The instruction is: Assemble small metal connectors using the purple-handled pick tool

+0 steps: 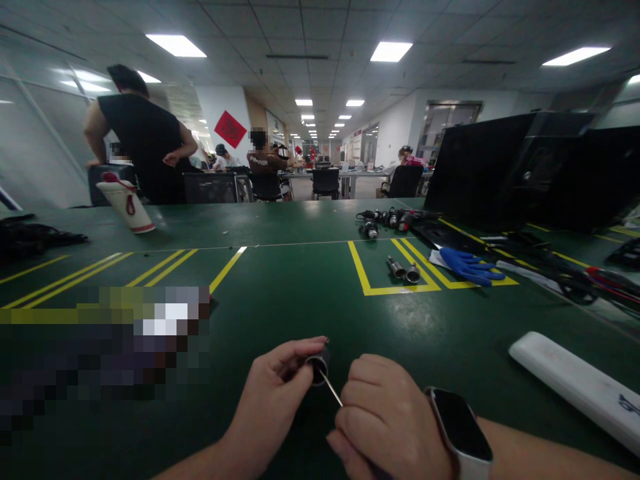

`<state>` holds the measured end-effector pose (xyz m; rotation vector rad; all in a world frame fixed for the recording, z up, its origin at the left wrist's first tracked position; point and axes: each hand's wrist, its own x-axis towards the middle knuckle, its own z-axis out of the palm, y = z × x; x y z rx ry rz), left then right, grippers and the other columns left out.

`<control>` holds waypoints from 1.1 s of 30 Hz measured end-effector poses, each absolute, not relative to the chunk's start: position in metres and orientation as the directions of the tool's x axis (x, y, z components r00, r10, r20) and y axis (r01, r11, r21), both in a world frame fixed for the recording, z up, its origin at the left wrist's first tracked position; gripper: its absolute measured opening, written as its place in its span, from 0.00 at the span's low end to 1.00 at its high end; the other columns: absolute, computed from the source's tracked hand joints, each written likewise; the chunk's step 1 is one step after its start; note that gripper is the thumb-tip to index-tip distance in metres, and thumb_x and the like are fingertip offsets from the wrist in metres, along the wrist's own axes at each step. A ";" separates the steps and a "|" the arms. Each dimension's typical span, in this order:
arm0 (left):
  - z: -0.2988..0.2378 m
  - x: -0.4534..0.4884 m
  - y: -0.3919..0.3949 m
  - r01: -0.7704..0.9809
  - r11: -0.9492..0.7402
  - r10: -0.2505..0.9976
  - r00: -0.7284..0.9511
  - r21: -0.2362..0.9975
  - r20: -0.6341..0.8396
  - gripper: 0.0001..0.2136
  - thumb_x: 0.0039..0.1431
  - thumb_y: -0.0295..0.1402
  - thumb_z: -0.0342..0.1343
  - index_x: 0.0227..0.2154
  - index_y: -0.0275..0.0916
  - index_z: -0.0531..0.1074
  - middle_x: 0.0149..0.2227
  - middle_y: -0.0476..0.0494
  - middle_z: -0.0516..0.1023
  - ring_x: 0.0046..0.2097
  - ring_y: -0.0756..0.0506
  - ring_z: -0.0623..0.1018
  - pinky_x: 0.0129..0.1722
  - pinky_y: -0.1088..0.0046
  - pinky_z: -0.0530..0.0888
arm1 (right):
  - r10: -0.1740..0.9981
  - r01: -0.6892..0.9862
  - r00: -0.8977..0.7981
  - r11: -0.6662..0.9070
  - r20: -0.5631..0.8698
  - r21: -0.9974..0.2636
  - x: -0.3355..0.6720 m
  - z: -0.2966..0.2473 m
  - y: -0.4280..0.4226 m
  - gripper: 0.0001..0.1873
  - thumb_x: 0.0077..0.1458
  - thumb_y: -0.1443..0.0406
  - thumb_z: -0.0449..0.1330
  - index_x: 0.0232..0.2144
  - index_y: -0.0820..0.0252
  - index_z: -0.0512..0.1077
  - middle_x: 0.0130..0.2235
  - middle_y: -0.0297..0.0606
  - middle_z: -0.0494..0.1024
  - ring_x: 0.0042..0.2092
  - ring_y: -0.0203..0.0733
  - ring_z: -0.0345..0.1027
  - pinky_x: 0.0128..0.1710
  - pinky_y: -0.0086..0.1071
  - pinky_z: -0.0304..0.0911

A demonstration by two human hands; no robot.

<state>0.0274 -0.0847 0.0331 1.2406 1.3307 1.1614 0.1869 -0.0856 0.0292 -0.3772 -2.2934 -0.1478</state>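
Observation:
My left hand point(280, 387) is closed around a small hollow metal cylinder point(319, 368), its open end turned towards me. In my closed right hand point(390, 413) is a screwdriver point(332, 391) with a thin metal shaft. The shaft reaches into the mouth of the cylinder; its tip is hidden inside. Most of the handle is covered by my fingers. Further up the green table point(280, 300), two similar metal parts, one at left point(397, 268) and one at right point(413, 273), lie within a yellow taped outline.
A blue glove point(467, 265) and dark cables point(570, 280) lie at right, with a long white case point(575, 393) nearer. Black metal fittings point(390, 217) sit at the back. A paper cup point(129, 205) tilts at left, near a pixelated object point(165, 327). Several people are beyond the table.

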 end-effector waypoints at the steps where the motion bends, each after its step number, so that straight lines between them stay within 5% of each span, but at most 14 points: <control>1: 0.033 0.027 -0.084 0.101 0.038 0.999 -0.041 0.994 -0.034 0.10 0.43 0.28 0.56 0.29 0.38 0.79 0.40 0.43 0.81 0.43 0.41 0.78 0.48 0.64 0.72 | 0.222 0.316 -0.638 0.949 0.737 -0.013 0.187 0.029 -0.086 0.15 0.49 0.72 0.50 0.14 0.64 0.66 0.16 0.36 0.64 0.21 0.36 0.53 0.21 0.32 0.45; 25: 0.033 0.029 -0.084 0.110 0.025 0.999 -0.034 0.994 -0.021 0.07 0.44 0.28 0.54 0.26 0.38 0.77 0.37 0.43 0.81 0.42 0.42 0.78 0.45 0.66 0.72 | 0.209 0.283 -0.615 0.958 0.760 -0.035 0.188 0.027 -0.084 0.14 0.51 0.71 0.50 0.15 0.62 0.65 0.16 0.35 0.64 0.21 0.36 0.53 0.21 0.33 0.45; 33: 0.023 0.013 -0.057 0.134 0.049 0.992 -0.124 0.990 -0.032 0.12 0.41 0.28 0.58 0.34 0.36 0.75 0.35 0.43 0.81 0.39 0.43 0.79 0.43 0.67 0.73 | 0.263 0.311 -0.671 0.949 0.694 -0.059 0.189 0.018 -0.082 0.09 0.51 0.70 0.51 0.21 0.62 0.66 0.20 0.36 0.67 0.24 0.37 0.56 0.23 0.32 0.48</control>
